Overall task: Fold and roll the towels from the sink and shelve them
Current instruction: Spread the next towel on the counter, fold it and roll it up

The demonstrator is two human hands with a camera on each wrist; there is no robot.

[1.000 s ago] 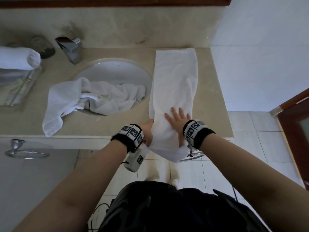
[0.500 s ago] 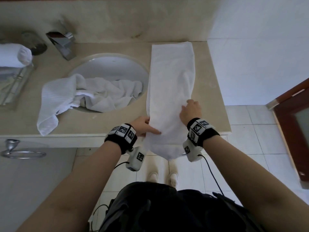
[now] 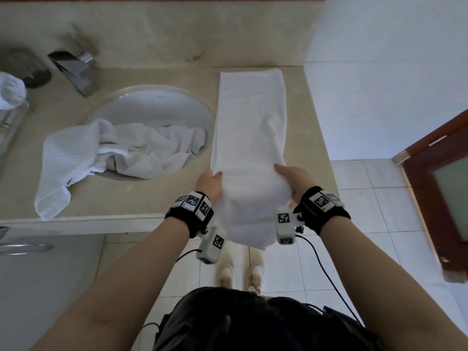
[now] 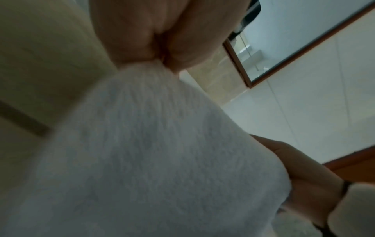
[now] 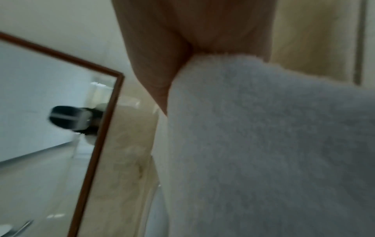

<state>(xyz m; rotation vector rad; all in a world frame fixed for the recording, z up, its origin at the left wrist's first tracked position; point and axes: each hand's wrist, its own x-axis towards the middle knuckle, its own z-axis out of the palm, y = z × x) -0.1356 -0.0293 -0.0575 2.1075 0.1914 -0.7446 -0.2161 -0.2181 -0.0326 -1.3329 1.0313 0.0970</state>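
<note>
Folded white towel (image 3: 249, 127) lengthwise on counter (image 3: 157, 198), frame centre, near end overhanging edge. Left hand (image 3: 210, 184) and right hand (image 3: 295, 178) pinch its sides; wrist views blurry, grip probably thumb-over. Crumpled towels (image 3: 131, 150) in sink (image 3: 152, 102), left.

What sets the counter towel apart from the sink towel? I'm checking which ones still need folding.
The counter towel is folded into a long, smooth strip; the sink towel is crumpled and unfolded. The counter towel lies right of the sink, its near end hanging over the counter edge; the sink towel spills from the basin onto the counter at left. The left hand and right hand grip the counter towel; nothing touches the sink towel. Both are white.
</note>
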